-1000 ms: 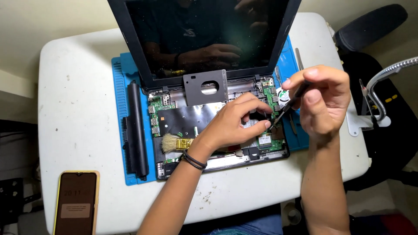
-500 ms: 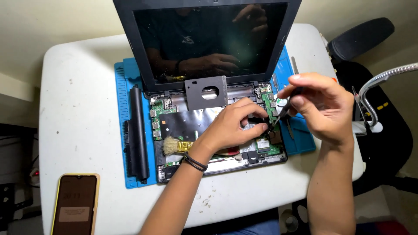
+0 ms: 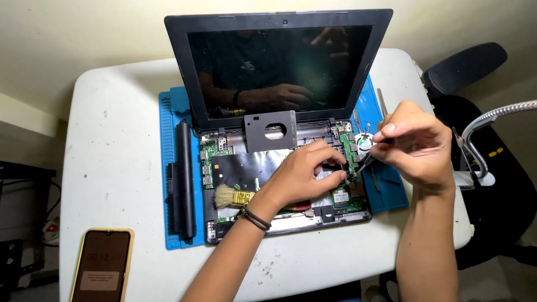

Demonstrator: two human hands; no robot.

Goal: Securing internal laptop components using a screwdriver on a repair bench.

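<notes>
An opened black laptop (image 3: 279, 67) lies on a blue work mat (image 3: 168, 168), its keyboard cover off and the green circuit board (image 3: 210, 154) bare. My left hand (image 3: 305, 173) rests on the board's middle right, fingers curled down onto a part near the right edge. Above the board's right side, my right hand (image 3: 417, 142) pinches a thin dark tool (image 3: 363, 165) whose tip points down-left to the spot by my left fingertips. A small round fan (image 3: 364, 142) sits just under the tool.
A long black battery (image 3: 184, 179) lies on the mat's left. A small brush (image 3: 232, 197) rests on the board. A phone in a yellow case (image 3: 103, 263) sits at the white table's front left. A black chair (image 3: 475, 72) and a gooseneck lamp (image 3: 492, 120) stand at right.
The view has shifted, so the laptop sits lower in frame. My right hand has lowered the tool's tip closer to my left fingertips on the board.
</notes>
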